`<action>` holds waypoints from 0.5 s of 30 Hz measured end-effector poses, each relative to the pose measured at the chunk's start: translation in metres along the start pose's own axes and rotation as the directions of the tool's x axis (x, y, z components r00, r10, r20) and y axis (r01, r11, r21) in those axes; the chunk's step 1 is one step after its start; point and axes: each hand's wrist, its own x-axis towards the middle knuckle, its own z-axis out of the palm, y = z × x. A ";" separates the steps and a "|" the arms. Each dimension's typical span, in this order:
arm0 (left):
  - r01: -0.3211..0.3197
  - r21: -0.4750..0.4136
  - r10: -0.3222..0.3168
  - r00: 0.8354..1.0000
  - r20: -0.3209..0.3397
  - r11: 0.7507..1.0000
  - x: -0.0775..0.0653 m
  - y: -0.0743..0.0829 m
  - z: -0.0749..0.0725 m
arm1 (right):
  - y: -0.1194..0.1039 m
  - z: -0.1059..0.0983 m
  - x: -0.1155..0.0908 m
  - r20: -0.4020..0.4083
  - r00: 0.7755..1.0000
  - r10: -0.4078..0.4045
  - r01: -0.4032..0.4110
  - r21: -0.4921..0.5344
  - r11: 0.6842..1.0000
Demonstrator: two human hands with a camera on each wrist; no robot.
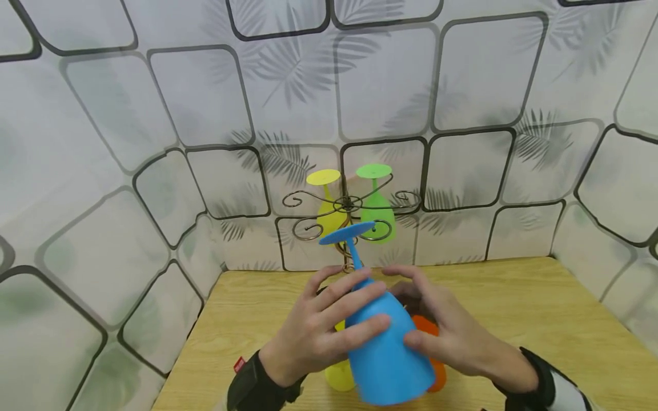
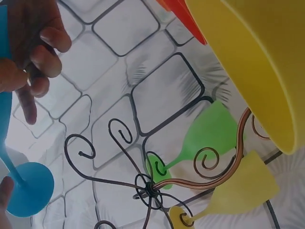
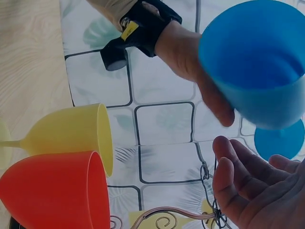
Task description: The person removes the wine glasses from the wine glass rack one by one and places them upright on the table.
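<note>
A blue plastic goblet is upside down and tilted, with its foot up and its bowl opening down. My left hand grips it around the bowl and the lower stem. My right hand is at the bowl's right side with loosely bent fingers; whether its thumb touches the bowl is unclear. In the right wrist view those right fingers look apart from the goblet. Behind the hands stands a curled metal stemware rack. From it hang a yellow goblet and a green goblet, both upside down.
Below the hands on the wooden table stand a yellow goblet and an orange-red goblet, both partly hidden by the blue one. Patterned fabric walls enclose the table's back and sides. A small red tag shows beside the left wrist.
</note>
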 end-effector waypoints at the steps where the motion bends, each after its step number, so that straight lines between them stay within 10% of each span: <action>1: 0.032 -0.030 -0.032 0.999 0.003 0.999 0.000 0.000 -0.002 | 0.000 -0.001 -0.001 -0.004 1.000 0.008 -0.008 0.002 1.000; 15: 0.279 -0.324 -0.318 0.945 -0.073 0.904 -0.011 0.002 -0.019 | 0.000 -0.003 -0.006 -0.006 0.997 0.083 -0.082 0.069 0.994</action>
